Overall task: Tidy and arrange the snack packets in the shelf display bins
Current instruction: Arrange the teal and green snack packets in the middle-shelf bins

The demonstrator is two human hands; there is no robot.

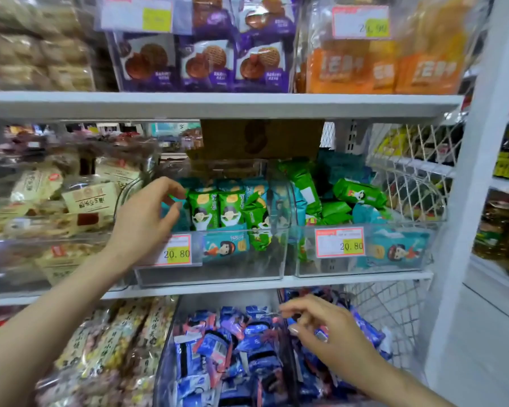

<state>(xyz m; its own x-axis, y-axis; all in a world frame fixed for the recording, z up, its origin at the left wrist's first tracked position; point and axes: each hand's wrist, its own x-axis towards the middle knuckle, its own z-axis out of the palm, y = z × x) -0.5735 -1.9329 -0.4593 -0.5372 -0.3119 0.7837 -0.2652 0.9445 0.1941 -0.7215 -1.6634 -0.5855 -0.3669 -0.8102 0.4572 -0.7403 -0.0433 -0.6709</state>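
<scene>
A white metal shelf unit with flat boards fills the view, and a white wire mesh panel with diamond openings closes its right end. On the middle board stand two clear, hard plastic bins with straight fronts and curved side walls. The middle bin is just beside the right bin, and their side walls touch. A brown cardboard box sits behind and above the middle bin.

One board down, a lower bin of the same clear plastic holds a loose heap of glossy, crinkled blue packets. On the top board are purple biscuit packets and orange packets.

In the middle bin, shiny green packets stand upright in a row, with flat teal packets near the front wall. More of both colours lie jumbled in the right bin.

The hands are well apart. The left hand reaches into the middle bin at its left side, with forefinger and thumb pinching the corner of the leftmost green packet. The right hand hovers over the lower bin with its fingers bent. I cannot tell whether it grips anything.

A rectangular red-edged price tag with a yellow patch is fixed to the middle bin's front.
</scene>
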